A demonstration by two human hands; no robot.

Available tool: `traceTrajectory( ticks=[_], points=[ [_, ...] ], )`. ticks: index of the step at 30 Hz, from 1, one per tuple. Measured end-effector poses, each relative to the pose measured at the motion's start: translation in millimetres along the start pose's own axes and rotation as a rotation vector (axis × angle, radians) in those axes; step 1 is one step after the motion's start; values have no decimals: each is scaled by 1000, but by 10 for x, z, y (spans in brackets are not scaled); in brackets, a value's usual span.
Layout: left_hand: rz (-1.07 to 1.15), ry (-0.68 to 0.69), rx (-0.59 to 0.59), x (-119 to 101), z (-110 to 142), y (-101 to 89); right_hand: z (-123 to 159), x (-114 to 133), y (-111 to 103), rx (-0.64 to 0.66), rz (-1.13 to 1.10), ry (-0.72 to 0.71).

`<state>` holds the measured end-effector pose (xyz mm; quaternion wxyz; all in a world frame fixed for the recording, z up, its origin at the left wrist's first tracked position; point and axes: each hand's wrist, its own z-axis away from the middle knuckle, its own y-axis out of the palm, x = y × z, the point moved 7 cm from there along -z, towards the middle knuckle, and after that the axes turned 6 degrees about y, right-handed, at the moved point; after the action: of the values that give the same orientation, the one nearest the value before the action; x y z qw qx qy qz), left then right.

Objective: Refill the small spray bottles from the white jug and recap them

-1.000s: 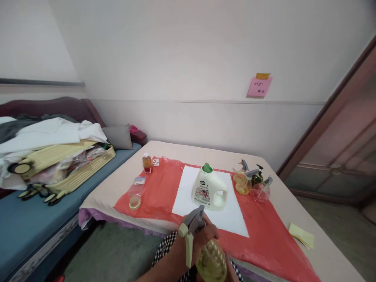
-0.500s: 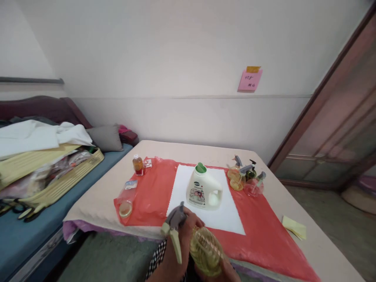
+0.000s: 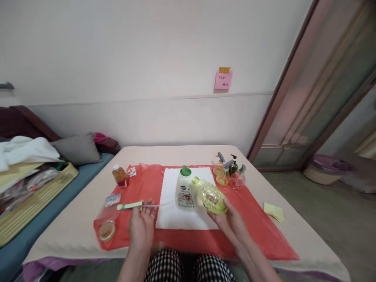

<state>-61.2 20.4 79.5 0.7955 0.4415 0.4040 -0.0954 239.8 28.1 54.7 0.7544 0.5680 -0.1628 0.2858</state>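
Observation:
My left hand (image 3: 143, 221) is closed around a spray nozzle (image 3: 131, 205), its pale green trigger side pointing left and its thin dip tube stretching right over the white sheet. In my right hand (image 3: 227, 219) is a yellow-green textured bottle (image 3: 210, 196), gripped near its base and tilted with its open neck up and to the left. Right behind the bottle stands a white detergent jug (image 3: 185, 196) with a green cap (image 3: 185, 171); the bottle covers part of the jug's right side.
White sheet (image 3: 173, 221) and red plastic (image 3: 249, 231) cover the table's middle. Several spray and pump bottles (image 3: 222, 179) stand at back right. An amber bottle (image 3: 120, 176), a clear packet (image 3: 110, 207) and a tape roll (image 3: 107, 231) lie left; yellow paper (image 3: 273, 211) lies right.
The spray nozzle and bottle, close together low in front earlier, are now raised and far apart. The nozzle has gone left, showing its tube; the bottle is tilted. The view has turned right.

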Motion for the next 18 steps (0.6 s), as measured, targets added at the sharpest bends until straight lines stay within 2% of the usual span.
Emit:
traceTrajectory(
  ticks=[6,9,13,18],
  points=[
    [-466,151,5,501,-86,-585,-351,480,270,-45,245,-51],
    [-581,131,23,743,-81,-793,-440,661,389,-64,427,-93],
    [-554,80,108,975,-9,-894,-508,852,524,-92,638,-150],
    [-528,164,124,996,83,-916,-576,1006,627,-94,740,-205]
  ],
)
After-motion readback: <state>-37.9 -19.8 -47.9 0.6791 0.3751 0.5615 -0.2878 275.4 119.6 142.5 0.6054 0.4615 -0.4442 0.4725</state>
